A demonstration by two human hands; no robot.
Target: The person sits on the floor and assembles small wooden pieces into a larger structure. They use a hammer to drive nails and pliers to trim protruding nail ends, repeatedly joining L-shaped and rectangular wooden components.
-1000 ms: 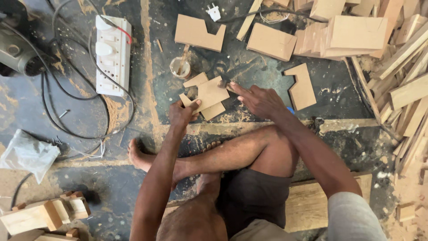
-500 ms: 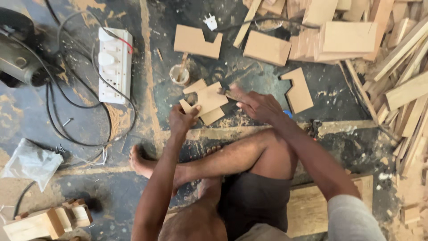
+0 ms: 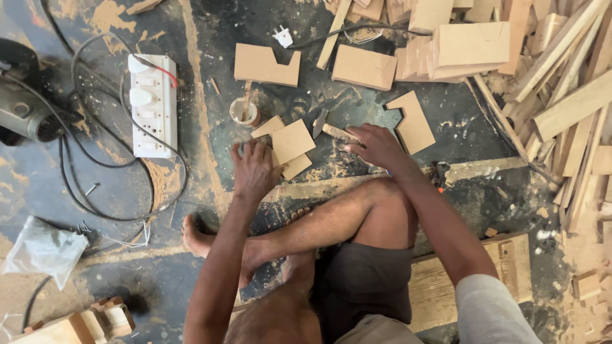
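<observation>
Dusty dark floor point(image 3: 210, 64), streaked with sawdust, carries everything. At the centre lies a small stack of square wood pieces point(image 3: 290, 143), and the left hand point(image 3: 255, 169) rests at its lower left edge, fingers curled loosely with the tips touching the stack; whether they truly grip a piece, I cannot tell. Just right of the stack lies a small hammer point(image 3: 328, 129), and the right hand point(image 3: 376, 146) lies over its handle, fingers bent down onto it, though a firm hold is not clear. Above left of the stack stands a little cup point(image 3: 244, 112) with a stick in it. Farther left sits a white power strip point(image 3: 152, 105) amid black cables. Right of the stack lies a notched board point(image 3: 413, 122), and beyond it a heap of planks point(image 3: 561, 95).
</observation>
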